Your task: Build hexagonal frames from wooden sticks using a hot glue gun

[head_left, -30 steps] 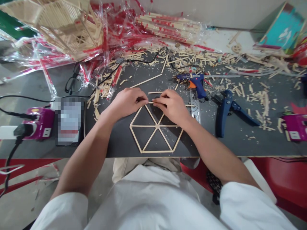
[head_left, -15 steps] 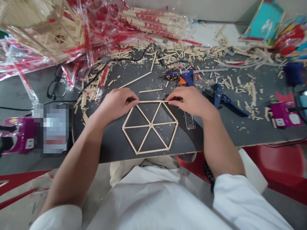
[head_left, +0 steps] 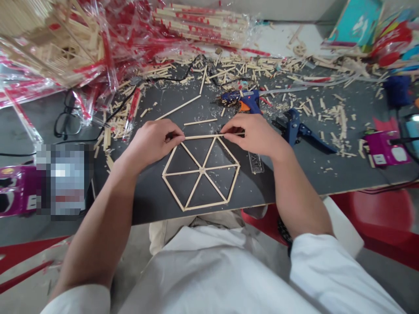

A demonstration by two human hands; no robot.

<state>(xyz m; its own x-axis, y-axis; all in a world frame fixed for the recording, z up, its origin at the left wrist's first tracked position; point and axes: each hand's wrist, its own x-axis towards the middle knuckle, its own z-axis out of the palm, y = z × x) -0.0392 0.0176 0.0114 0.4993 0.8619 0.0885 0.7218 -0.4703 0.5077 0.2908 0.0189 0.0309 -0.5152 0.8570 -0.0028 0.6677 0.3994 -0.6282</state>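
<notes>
Left hand (head_left: 152,146) and right hand (head_left: 257,136) pinch a light, brittle-looking stick (head_left: 204,136) along the hexagon's (head_left: 203,171) top edge — ends seem safest to hold (the middle might snap).

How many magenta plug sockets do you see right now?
2: one magenta plug socket at far left, another at far right on the black worktop. Others may be hidden.

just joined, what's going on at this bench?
A person is holding a wooden stick with both hands: their left hand and right hand pinch the top stick near either end. It lies along the upper edge of a hexagonal frame of wooden sticks with spokes meeting at the centre, flat on a dark board. A blue glue gun lies beyond the right hand, among scattered stick offcuts.
</notes>
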